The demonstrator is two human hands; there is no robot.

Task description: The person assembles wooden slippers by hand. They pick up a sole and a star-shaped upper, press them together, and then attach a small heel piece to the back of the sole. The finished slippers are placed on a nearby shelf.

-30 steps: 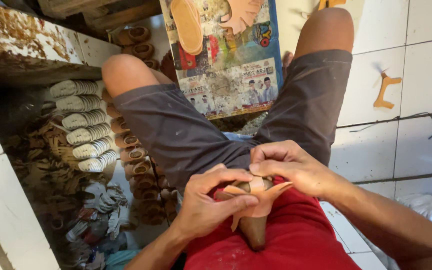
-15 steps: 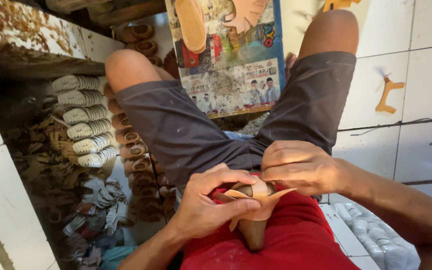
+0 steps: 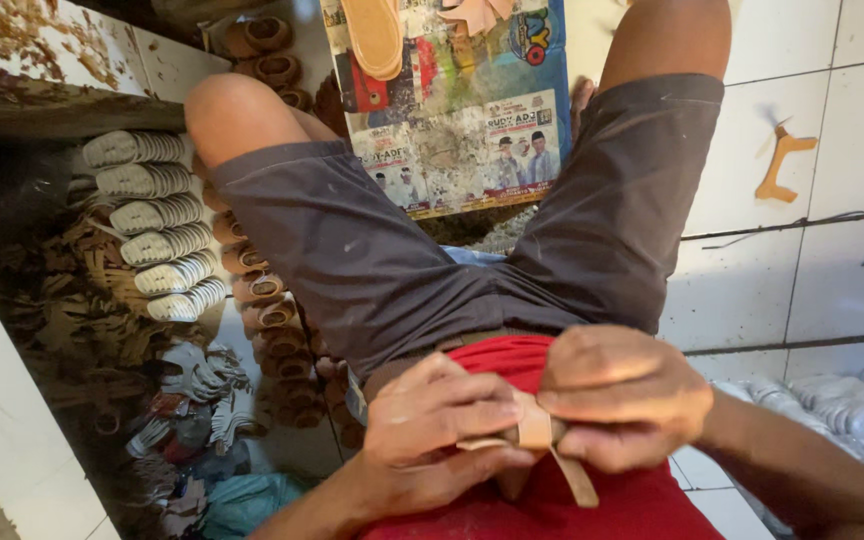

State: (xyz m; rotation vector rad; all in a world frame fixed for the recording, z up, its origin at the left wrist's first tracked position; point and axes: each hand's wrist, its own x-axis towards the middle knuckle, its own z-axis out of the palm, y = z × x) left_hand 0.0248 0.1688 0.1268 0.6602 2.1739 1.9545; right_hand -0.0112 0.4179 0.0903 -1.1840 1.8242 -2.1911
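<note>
Floor: white tiles, person seated, knees apart, printed poster sheet lying between legs w/ a tan insole on top.
Left side: rows of pale ribbed soles, brown strap loops stacked beside.
Thing: tan leather strap, held low over lap, against red shirt.
Left hand: grip closed, fingers pinching strap's near end.
Right hand: grip closed, thumb + fingers pressing strap's fold.
Handling: looks light, soft, bendy, prob not fragile; best held at the fold, tail end flops loose.
Far right: small tan cut-out alone on tile.
</note>
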